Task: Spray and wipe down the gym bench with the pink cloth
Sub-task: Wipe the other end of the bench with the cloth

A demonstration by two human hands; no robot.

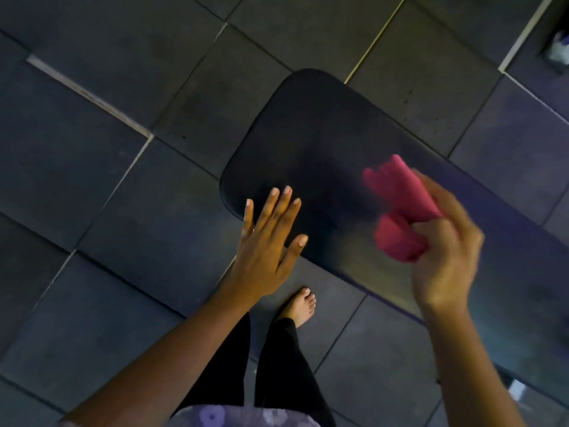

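Surface: The dark padded surface (308,134) fills the middle of the frame. Its long way runs from the round end at the upper middle down to the lower right.
Cloth: The pink cloth (397,211) is bunched up. It sits just right of the middle of the frame, over the surface. I cannot tell if it touches the pad.
Right grip: The right grip (446,251) is clenched round the cloth, with fingers curled over it. It looks blurry.
Left grip: The left grip (271,241) is released, with fingers straight and close together, and it holds nothing. It is at the near left edge of the surface, by the round end. I cannot tell if it presses down or only hangs over the edge.
Which is nearer: The right grip is over the pad itself. The left one is only at the rim.
Way to wipe: Bare pad lies up and left of the cloth, toward the round end. More lies down and right. I think the wipe should follow that long way.
Spray: No bottle shows.
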